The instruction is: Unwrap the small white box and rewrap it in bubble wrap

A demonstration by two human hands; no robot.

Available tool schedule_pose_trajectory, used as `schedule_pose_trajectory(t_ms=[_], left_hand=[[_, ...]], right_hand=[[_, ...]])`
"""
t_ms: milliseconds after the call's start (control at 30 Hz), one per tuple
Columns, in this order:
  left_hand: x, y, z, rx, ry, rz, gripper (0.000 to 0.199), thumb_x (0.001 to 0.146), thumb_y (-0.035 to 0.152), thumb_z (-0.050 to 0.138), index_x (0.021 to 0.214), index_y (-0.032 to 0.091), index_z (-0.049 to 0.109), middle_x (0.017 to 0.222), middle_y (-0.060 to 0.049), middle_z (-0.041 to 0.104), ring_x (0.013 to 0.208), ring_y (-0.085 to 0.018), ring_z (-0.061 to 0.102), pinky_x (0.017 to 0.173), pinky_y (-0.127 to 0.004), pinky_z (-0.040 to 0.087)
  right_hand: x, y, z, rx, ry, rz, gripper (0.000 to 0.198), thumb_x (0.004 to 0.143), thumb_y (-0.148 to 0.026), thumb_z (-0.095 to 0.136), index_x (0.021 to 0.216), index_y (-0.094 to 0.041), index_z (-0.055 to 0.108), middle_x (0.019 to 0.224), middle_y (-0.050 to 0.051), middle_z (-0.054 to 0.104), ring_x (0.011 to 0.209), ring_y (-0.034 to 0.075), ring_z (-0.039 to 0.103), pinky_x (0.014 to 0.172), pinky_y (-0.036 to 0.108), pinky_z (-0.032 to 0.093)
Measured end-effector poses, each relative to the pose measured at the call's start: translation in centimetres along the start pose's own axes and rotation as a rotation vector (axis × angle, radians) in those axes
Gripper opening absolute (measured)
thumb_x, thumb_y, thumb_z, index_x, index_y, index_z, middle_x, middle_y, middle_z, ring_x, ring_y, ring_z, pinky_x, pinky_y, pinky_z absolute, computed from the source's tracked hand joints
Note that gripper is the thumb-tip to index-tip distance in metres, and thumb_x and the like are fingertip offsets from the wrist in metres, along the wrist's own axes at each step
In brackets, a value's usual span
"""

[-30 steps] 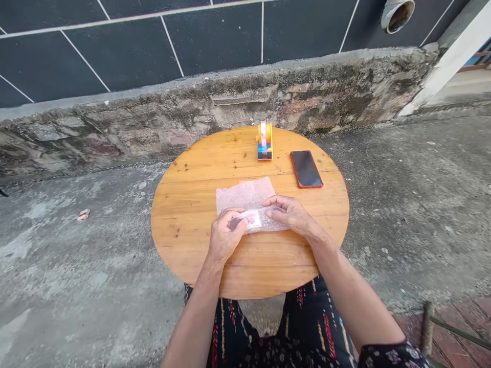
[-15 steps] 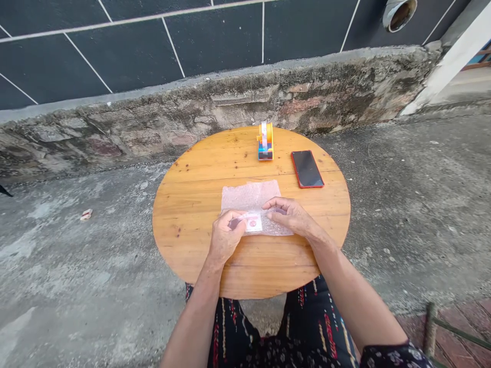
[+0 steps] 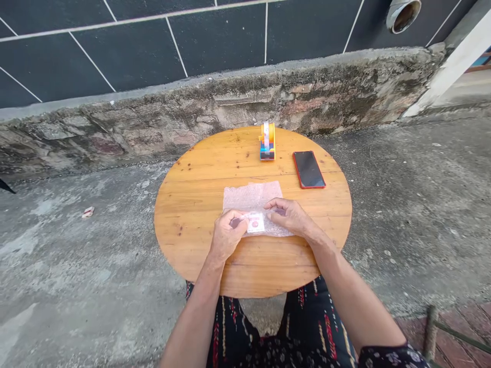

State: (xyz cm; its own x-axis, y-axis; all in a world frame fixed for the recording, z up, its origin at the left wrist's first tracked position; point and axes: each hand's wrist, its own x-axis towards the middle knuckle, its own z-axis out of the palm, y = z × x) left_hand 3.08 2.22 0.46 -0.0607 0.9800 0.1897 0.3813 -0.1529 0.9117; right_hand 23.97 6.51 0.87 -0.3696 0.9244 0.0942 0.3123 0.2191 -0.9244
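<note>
A sheet of pinkish clear bubble wrap (image 3: 251, 193) lies on the round wooden table (image 3: 192, 204), its near part folded or layered. On or under that near part sits a small flat white square (image 3: 255, 223) with a round reddish mark; whether plastic covers it I cannot tell. At its left, my left hand (image 3: 227, 230) pinches the bubble wrap between thumb and fingers. My right hand (image 3: 291, 217) is at the right side, fingers curled and thumb bent in over the wrap, seemingly gripping its edge. The fingertips partly hide the plastic.
A yellow and blue tape dispenser (image 3: 267, 142) with a roll of tape stands at the table's far side. To its right lies a phone (image 3: 309, 169) in a red case. A stone-footed dark wall (image 3: 226, 41) rises behind the table. My knees are under the near edge.
The view has shifted slightly, so everything sits a little further right. Both hands keep nearly the same pose on the bubble wrap, and the white square shows a little more clearly.
</note>
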Motion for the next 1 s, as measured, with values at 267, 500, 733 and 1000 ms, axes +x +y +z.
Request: schedule_pose_trajectory(t_ms=[267,500,733,1000], left_hand=[[-0.1,0.0,0.0,-0.002,0.002,-0.006,0.011,0.076,0.027,0.061,0.069,0.019,0.062,0.090,-0.002,0.071,0.084,-0.017,0.063,0.076,-0.026,0.047],[0.0,0.1,-0.2,0.036,0.000,0.056,0.010,0.077,0.027,0.060,0.072,0.019,0.064,0.089,-0.002,0.069,0.086,-0.017,0.062,0.081,-0.028,0.046],[0.1,0.1,-0.2,0.046,-0.009,0.032,0.012,0.076,0.029,0.060,0.072,0.019,0.064,0.076,0.000,0.064,0.076,-0.015,0.059,0.071,-0.024,0.046],[0.0,-0.2,-1.7,0.043,0.049,-0.043,0.016,0.077,0.033,0.059,0.078,0.018,0.065,0.072,0.001,0.063,0.066,-0.013,0.056,0.061,-0.022,0.044]], right_hand=[[-2.2,-2.5,0.5,-0.463,0.412,-0.346,0.016,0.086,-0.021,0.054,0.098,-0.021,0.066,0.099,0.008,0.067,0.094,0.023,0.059,0.085,0.040,0.039],[-5.2,-5.1,4.5,-0.781,0.131,-0.494,0.027,0.091,-0.011,0.047,0.109,-0.019,0.065,0.112,0.009,0.066,0.100,0.024,0.055,0.086,0.040,0.038],[-3.9,-4.7,4.6,-0.913,0.088,-0.463,0.028,0.092,-0.010,0.044,0.111,-0.018,0.063,0.114,0.007,0.066,0.099,0.024,0.053,0.086,0.038,0.037],[-3.7,-6.1,4.2,-1.044,0.019,-0.411,0.022,0.090,-0.013,0.049,0.107,-0.018,0.062,0.118,0.007,0.063,0.095,0.024,0.052,0.079,0.038,0.034]])
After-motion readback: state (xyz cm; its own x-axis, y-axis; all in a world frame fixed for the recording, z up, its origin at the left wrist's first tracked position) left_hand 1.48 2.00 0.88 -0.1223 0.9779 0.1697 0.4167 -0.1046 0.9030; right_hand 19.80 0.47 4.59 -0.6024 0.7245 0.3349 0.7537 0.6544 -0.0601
